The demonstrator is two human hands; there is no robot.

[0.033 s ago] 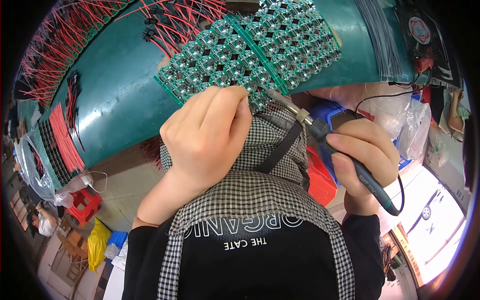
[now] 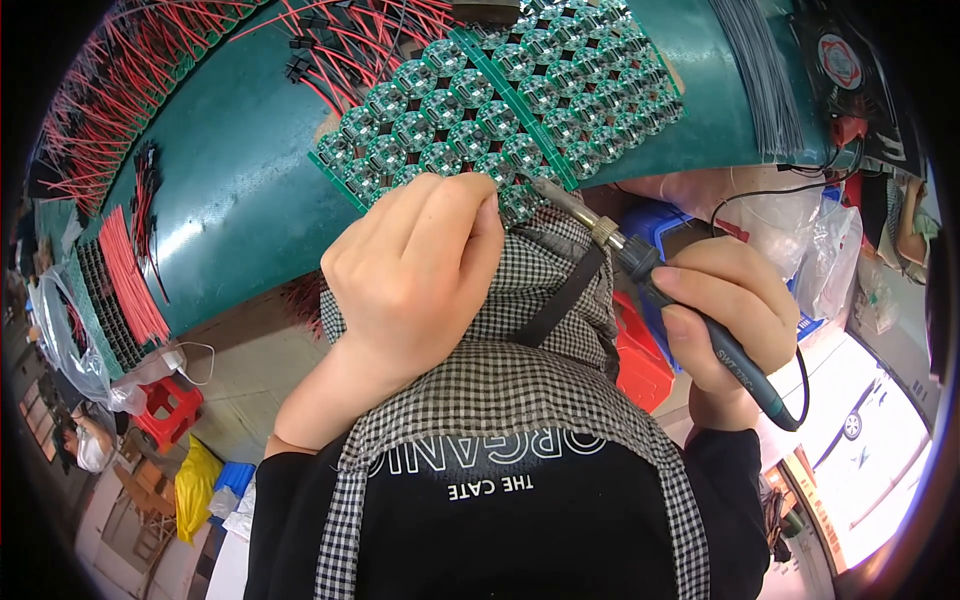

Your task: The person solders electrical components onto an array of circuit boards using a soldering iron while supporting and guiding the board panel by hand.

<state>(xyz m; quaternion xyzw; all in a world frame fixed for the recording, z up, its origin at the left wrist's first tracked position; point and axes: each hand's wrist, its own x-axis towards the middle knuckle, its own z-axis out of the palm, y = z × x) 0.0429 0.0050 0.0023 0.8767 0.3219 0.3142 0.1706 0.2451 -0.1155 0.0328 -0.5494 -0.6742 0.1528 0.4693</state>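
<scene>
My right hand grips the dark handle of a soldering iron. Its metal tip reaches the near edge of a green panel of round circuit boards. Just left of that tip, my left hand is closed with its knuckles up at the same edge. Its fingertips are hidden beneath it, so whatever they pinch cannot be made out. The panel lies on a green tabletop, and a green strip divides its rows of boards.
Red and black wires lie behind the panel, with more bundles along the far left. A red wire bundle rests at the table's left edge. Grey wires and a black fan are at right. The iron's cord loops beside my right hand.
</scene>
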